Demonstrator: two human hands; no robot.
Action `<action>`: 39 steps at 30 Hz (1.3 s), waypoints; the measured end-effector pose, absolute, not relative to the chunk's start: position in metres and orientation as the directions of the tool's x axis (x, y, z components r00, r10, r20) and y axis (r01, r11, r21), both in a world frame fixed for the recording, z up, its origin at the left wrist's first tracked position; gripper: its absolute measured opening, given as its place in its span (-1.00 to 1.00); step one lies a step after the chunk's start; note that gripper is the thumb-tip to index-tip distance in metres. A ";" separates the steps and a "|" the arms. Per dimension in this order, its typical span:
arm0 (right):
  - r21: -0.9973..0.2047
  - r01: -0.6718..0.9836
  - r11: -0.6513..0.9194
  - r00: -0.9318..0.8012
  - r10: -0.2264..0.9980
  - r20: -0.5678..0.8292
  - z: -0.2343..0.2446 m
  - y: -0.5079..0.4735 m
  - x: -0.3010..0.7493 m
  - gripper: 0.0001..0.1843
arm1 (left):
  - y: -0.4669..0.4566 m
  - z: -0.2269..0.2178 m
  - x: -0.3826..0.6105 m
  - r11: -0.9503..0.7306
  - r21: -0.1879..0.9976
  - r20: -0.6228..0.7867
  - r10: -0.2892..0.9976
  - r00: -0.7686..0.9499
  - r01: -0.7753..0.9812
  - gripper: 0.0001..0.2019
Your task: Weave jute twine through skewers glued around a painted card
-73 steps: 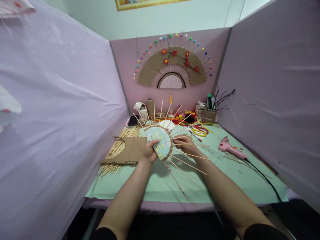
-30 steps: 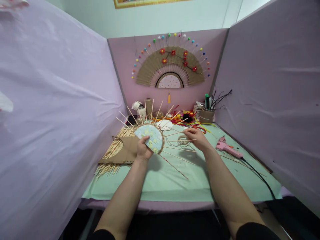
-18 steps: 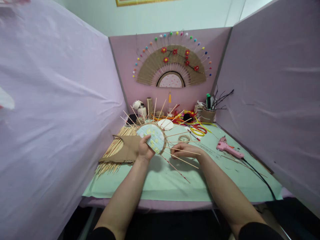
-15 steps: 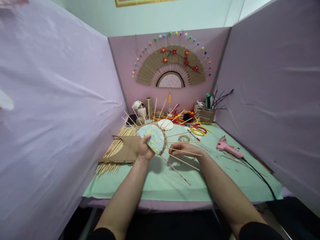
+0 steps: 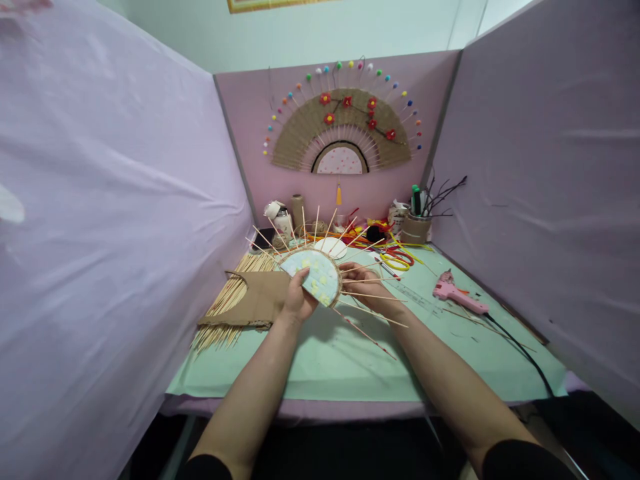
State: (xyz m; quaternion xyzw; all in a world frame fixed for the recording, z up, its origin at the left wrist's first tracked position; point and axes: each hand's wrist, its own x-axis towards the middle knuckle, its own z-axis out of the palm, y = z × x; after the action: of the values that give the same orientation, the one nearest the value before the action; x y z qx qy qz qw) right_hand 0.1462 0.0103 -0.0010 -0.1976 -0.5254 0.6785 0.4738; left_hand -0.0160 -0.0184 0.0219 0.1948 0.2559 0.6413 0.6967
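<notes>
Both bare forearms stretched out over the green-covered worktop (image 5: 350,373), and between the two hands was the half-round fan (image 5: 320,277), raised above the cloth and tilted. The left hand (image 5: 299,300) had its lower left part pinched, thumb flat on the pale blue flowered face and the other fingers out of sight behind. Thin sticks (image 5: 380,315) spread like rays from the rim of the half-round fan; the lowest, a red-marked stick (image 5: 365,333), pointed down and to the right. At the right rim, the right hand (image 5: 367,287) had its fingers curled in among the sticks. From where I stood, the tips were partly covered, and I couldn't tell how far they were closed or whether they gripped anything.

Left of the half-round fan, a cut cardboard sheet (image 5: 263,297) lay across a heap of loose sticks (image 5: 215,337). Well to its right was a pink glue gun (image 5: 463,299). Beyond it and to the right were scissors (image 5: 397,269) with yellow and red handles; just behind it, a white disc (image 5: 337,252). Further behind the half-round fan stood a jar (image 5: 283,223), a cardboard tube (image 5: 298,210) and a can (image 5: 416,230) of pens and twigs. Above all these hung a large wall fan (image 5: 300,137) with red flowers.
</notes>
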 end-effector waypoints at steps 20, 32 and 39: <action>-0.938 -0.331 0.105 -0.283 0.937 0.205 -0.003 0.016 0.152 -0.75 | -0.026 0.021 -0.017 0.111 0.615 -0.017 0.992 0.127 -0.780 -0.47; -0.933 -0.360 0.001 -0.399 0.904 0.154 0.012 0.008 0.158 -0.75 | -0.024 0.021 -0.022 0.056 0.583 0.036 0.995 0.095 -0.810 -0.41; -0.966 -0.253 -0.050 -0.472 0.878 0.079 0.009 0.006 0.157 -0.73 | -0.023 0.020 -0.023 0.053 0.576 0.040 0.995 0.094 -0.816 -0.41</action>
State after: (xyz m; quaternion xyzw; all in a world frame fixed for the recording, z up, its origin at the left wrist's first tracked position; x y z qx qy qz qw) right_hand 0.1572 0.0056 0.0089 -0.2880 -0.5425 0.6648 0.4253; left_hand -0.0231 -0.0231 0.0202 0.2364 0.1891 0.6461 0.7007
